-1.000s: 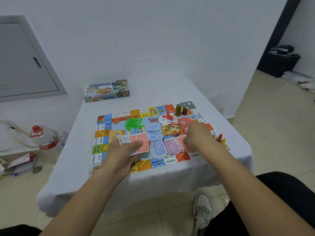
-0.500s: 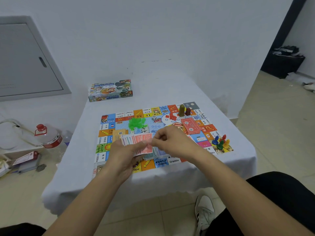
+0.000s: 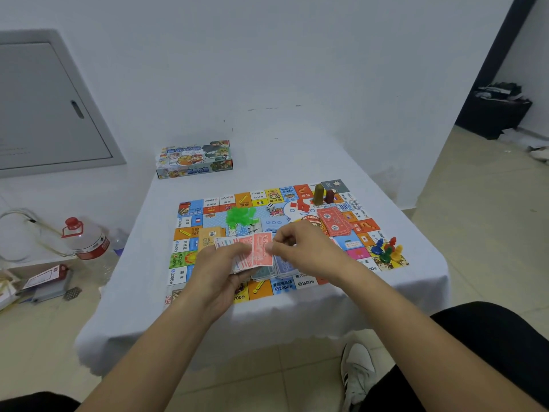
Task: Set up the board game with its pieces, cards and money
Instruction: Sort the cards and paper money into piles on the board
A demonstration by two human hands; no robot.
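Head view
Left hand (image 3: 218, 270): over the near edge of the board, its grip curled round a fanned stack of play money (image 3: 237, 252), thumb on top.
Right hand (image 3: 306, 248): just beside the left, thumb and forefinger pinching a red note (image 3: 263, 249) at the right end of the fan.
Game board (image 3: 297, 289): flat on the white-clothed tabletop (image 3: 133, 307).
Money piles (image 3: 282, 267): blue and grey notes lying on the board beneath the hands.
Red cards (image 3: 334, 223): a stack on the board, right of centre.
Green pieces (image 3: 240, 217): a heap on the board's left half.
Red pieces (image 3: 301, 205): scattered near the far edge.
Pawns (image 3: 386, 249): blue, red, green and yellow, clustered at the near right corner.
Dice (image 3: 270, 208): beside the green heap.
Game box (image 3: 194, 159): at the tabletop's far left, apart from the board.
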